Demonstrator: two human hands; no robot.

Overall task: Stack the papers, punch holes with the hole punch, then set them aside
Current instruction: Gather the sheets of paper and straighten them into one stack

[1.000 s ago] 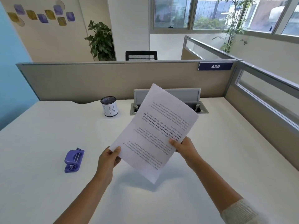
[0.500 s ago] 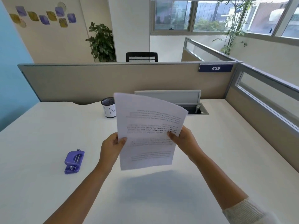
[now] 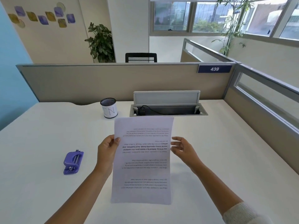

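Observation:
A stack of white printed papers (image 3: 143, 160) is held upright over the middle of the white desk, text upside down to me. My left hand (image 3: 107, 148) pinches the stack's left edge, thumb on the front. At the right edge, my right hand (image 3: 182, 147) hovers with fingers spread, just off the paper. A purple hole punch (image 3: 73, 162) lies on the desk to the left of my left hand, untouched.
A mesh pen cup (image 3: 109, 109) labelled "IN" stands at the back of the desk (image 3: 226, 159). Beside it an open cable tray (image 3: 168, 109) holds a black plug. Beige partitions (image 3: 97, 81) wall the desk at the back and right.
The papers have swung from a tilted hold to straight and upright, lower toward the desk. My right hand has let go of the right edge and opened.

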